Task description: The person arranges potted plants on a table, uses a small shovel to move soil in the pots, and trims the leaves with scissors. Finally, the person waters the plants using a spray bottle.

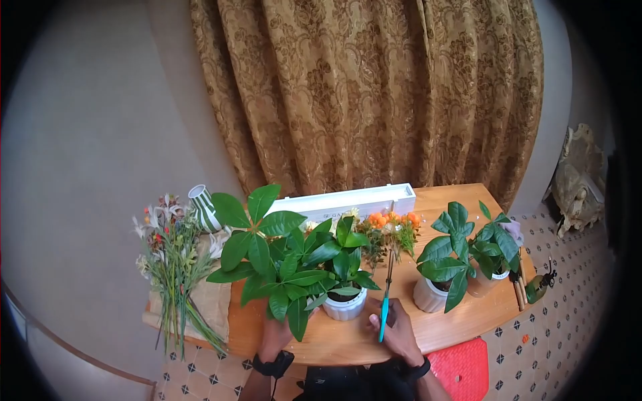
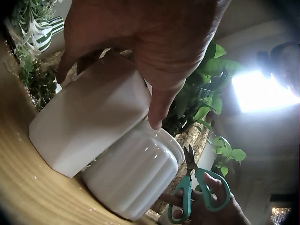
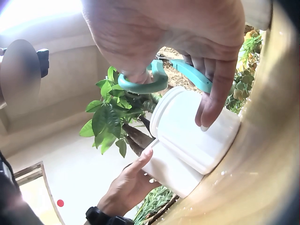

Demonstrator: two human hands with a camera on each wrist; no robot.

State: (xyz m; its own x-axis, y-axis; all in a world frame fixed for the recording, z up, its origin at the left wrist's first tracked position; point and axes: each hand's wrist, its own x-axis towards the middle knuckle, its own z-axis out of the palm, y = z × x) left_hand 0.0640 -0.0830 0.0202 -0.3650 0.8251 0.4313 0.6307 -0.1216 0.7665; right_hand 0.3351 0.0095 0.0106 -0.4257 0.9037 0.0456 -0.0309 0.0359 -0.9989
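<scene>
My left hand [image 1: 274, 337] grips a smooth, flat-sided white flower pot [image 2: 93, 112], thumb on one side and fingers round the other; broad leaves [image 1: 287, 271] hide this pot in the head view. Right beside it stands a ribbed white flower pot [image 1: 345, 307] with a leafy green plant [image 1: 340, 254]. My right hand [image 1: 399, 331] holds teal-handled scissors [image 1: 384, 314], their blades pointing away from me. In the right wrist view, one loop of the scissors is round the thumb, while straighter fingers [image 3: 216, 101] lie against the ribbed pot.
Two more potted plants [image 1: 447, 257] [image 1: 496, 248] stand at the table's right. Cut flowers [image 1: 177, 267] lie on brown paper [image 1: 214, 294] at the left, near a striped vase [image 1: 202, 207]. Behind are a long white box [image 1: 348, 200] and orange flowers [image 1: 378, 220]. A red stool [image 1: 461, 367] stands below.
</scene>
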